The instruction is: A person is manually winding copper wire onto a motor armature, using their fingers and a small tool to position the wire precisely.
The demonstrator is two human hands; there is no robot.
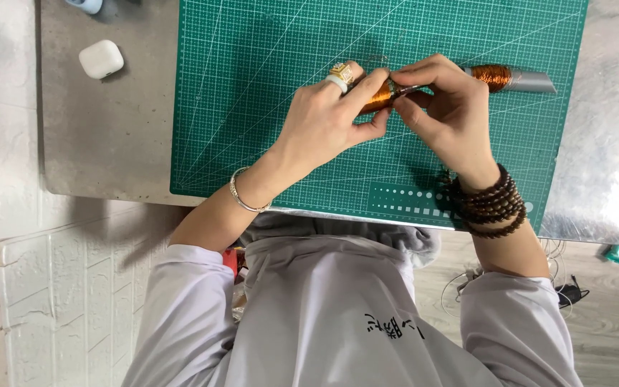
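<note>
Fingers of your left hand pinched shut on the copper wire coil, upper centre of frame | right hand fingertips closed on its end | green cutting mat beneath | second copper spool upper right | white earbud case upper left

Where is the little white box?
In the head view, the small white case sits near the top left on the grey tabletop, left of the green cutting mat and away from both hands.
</note>
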